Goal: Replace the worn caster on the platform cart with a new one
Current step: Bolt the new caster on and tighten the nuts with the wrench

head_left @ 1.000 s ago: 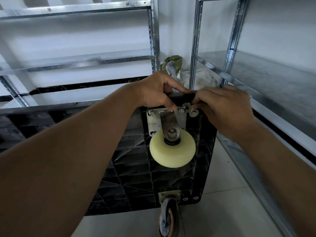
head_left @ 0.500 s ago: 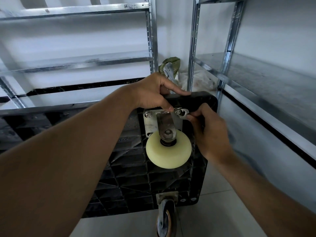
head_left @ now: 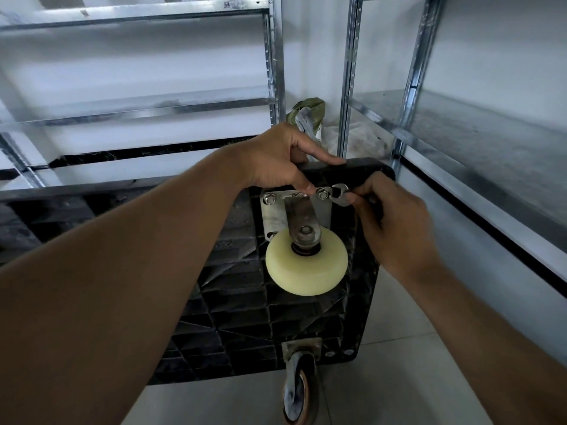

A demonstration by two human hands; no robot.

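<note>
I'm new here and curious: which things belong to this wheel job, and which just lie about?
In use: platform cart, cream caster, bolt, wrench held by right hand, left hand gripping cart edge.
Lying about: metal shelving, green bundle, plastic bag.

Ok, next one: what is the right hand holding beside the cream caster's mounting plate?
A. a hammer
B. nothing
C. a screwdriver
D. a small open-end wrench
D: the right hand grips a small open-end wrench, its open end right by the upper right bolt of the mounting plate, while the left hand holds the cart by its top edge.
</note>
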